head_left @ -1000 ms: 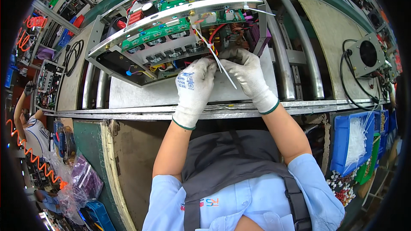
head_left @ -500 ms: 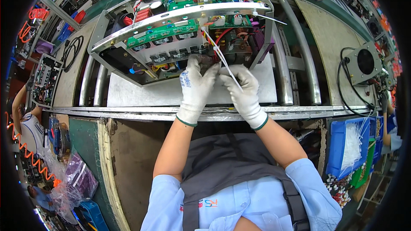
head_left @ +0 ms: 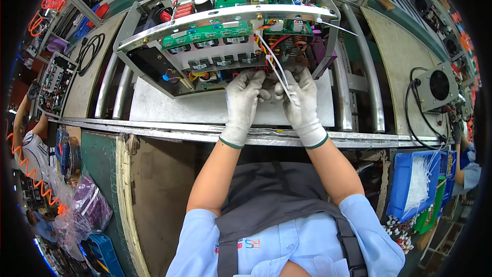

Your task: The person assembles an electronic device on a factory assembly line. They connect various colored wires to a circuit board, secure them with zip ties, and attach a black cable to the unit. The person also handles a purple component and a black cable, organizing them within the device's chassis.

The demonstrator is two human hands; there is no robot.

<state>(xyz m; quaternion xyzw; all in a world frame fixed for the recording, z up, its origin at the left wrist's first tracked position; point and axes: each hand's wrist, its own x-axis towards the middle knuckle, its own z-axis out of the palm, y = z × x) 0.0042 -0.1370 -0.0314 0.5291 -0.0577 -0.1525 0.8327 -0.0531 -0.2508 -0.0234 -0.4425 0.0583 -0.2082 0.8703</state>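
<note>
An open metal chassis (head_left: 125, 51) with green circuit boards (head_left: 207, 38) and wiring stands in front of me. Both my hands wear white gloves and meet at its lower front edge. My left hand (head_left: 245, 100) has its fingers bent and pinched near a bundle of thin wires; what they grip is hidden. Beside it, my right hand (head_left: 301, 100) is also curled closed at the chassis edge, its fingertips partly out of sight. White cable ties (head_left: 274, 61) hang from the wire bundle, their loose tails running down across the right hand.
A metal plate (head_left: 179, 110) lies under the chassis, between steel rollers (head_left: 361, 72). To the right are a fan unit (head_left: 435, 84) with a black cable and a blue bin (head_left: 397, 190) of white ties. A black cable coil (head_left: 89, 54) and another open unit (head_left: 57, 84) lie left.
My right hand has moved from the loose tie tails in toward the chassis edge. My left hand has shifted slightly right. The chassis appears a little further right in view.
</note>
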